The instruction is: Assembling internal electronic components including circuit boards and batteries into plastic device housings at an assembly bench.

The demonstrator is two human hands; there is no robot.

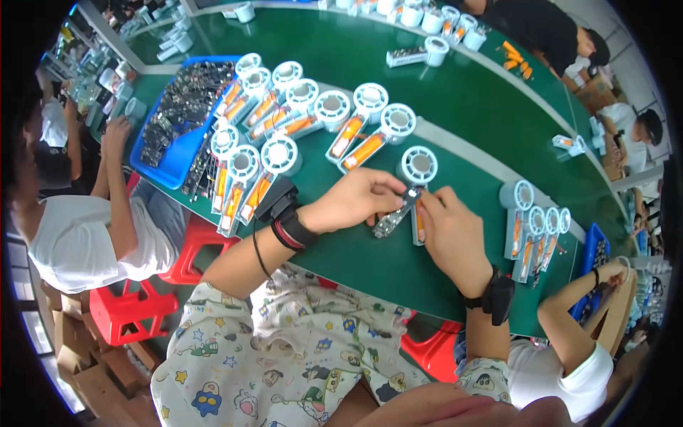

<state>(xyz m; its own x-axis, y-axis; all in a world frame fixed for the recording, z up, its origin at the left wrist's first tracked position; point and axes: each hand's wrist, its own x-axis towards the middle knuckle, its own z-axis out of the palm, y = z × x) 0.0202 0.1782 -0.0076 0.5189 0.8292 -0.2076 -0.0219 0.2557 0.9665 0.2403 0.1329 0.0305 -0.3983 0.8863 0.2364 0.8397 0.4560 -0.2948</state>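
Between the thumb and fingers of my left hand (350, 202) is a small dark circuit board (388, 223), tilted above the green table. My right hand (457, 233) is closed, its fingertips together beside the board's upper end. Whatever they pinch is hidden. Under those fingers lies a pale blue handheld fan housing (418, 165), its round grille pointing away from me. An orange battery (420, 229) shows in its open handle, partly covered by my right hand.
Several similar fan housings (331, 107) with orange batteries crowd the table at left, beside a blue tray (168, 169) of circuit boards. More housings (525, 196) stand at right. Co-workers sit on both sides. Red stools (131, 309) stand on the floor at left.
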